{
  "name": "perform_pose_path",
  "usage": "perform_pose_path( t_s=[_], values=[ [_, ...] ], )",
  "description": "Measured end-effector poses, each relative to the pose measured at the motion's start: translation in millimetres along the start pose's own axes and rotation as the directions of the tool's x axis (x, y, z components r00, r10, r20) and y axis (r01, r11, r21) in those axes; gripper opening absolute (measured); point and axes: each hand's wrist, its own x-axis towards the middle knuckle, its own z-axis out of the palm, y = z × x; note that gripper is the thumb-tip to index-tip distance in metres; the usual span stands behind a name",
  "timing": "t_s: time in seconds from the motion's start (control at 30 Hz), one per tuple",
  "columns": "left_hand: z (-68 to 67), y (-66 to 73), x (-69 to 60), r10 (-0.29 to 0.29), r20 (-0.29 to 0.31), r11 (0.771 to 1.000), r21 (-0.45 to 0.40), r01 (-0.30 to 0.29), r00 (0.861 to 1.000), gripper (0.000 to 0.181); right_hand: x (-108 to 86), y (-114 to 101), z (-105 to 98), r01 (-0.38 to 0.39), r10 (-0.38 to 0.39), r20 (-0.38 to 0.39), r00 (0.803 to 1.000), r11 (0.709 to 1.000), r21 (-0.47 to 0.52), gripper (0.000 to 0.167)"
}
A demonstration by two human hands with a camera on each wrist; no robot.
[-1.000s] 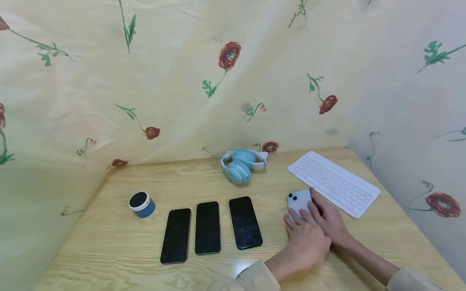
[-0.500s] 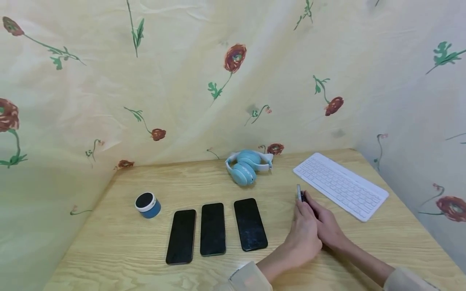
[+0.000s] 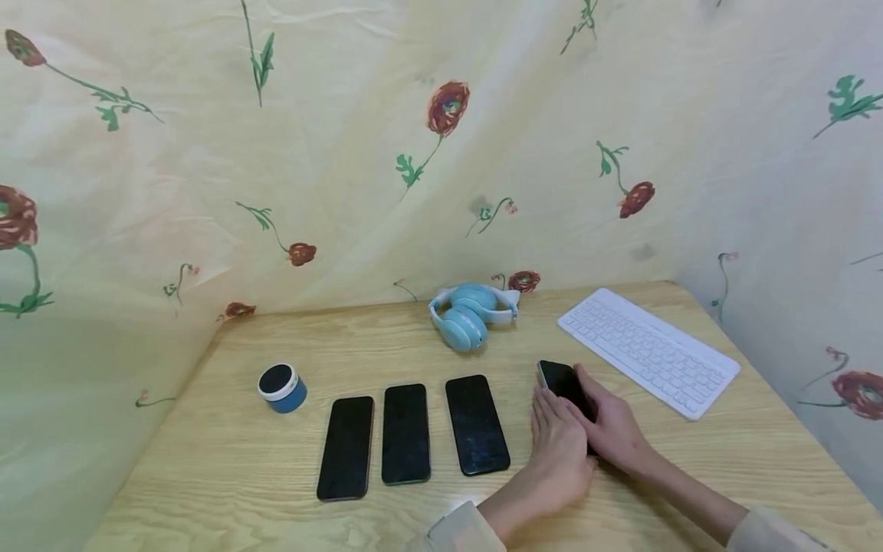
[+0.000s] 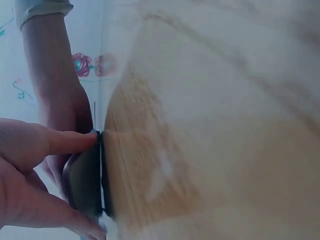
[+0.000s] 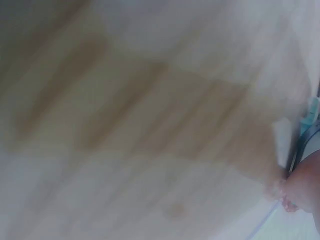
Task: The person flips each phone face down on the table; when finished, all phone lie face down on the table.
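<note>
A smartphone, its dark screen facing up, is between my two hands at the right of the table. My left hand grips it along its left and near side; in the left wrist view, the thumb and a finger are at either end of the phone's edge. From the right side, my right hand holds it, with the thumb over the screen. The hands cover the phone's lower part. In the right wrist view, only part of a hand shows at the right edge.
Three black-screened phones lie in a row: left, middle and right. Blue folded headphones rest at the back. A white keyboard lies behind the right hand. A small blue-and-white speaker-like cylinder stands at left.
The phone between my hands showed its pale back with cameras, then stood on edge, and now shows its dark screen. The head view has shifted slightly. The other things stay put.
</note>
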Motion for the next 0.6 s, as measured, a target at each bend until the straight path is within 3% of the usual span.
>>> perform_pose_path(
  t_s=[0.13, 0.37, 0.6],
  values=[
    [2.5, -6.7, 2.2, 0.011, 0.008, 1.000, 0.019, -0.011, 1.000, 0.093, 0.4, -2.4, 1.8, 0.027, -0.029, -0.032, 0.999, 0.998, -0.057, 0.070],
    [3.8, -10.0, 6.0, -0.043, 0.022, 0.998, 0.045, 0.042, 0.999, 0.100, 2.2, -3.1, 6.0, 0.072, -0.079, -0.054, 0.995, 0.990, -0.123, 0.071],
    [4.0, -10.2, 7.1, -0.049, 0.042, 0.999, 0.025, 0.048, 0.998, 0.101, 2.0, -4.0, 8.9, 0.042, -0.043, -0.008, 0.999, 0.988, -0.150, 0.073]
  ],
)
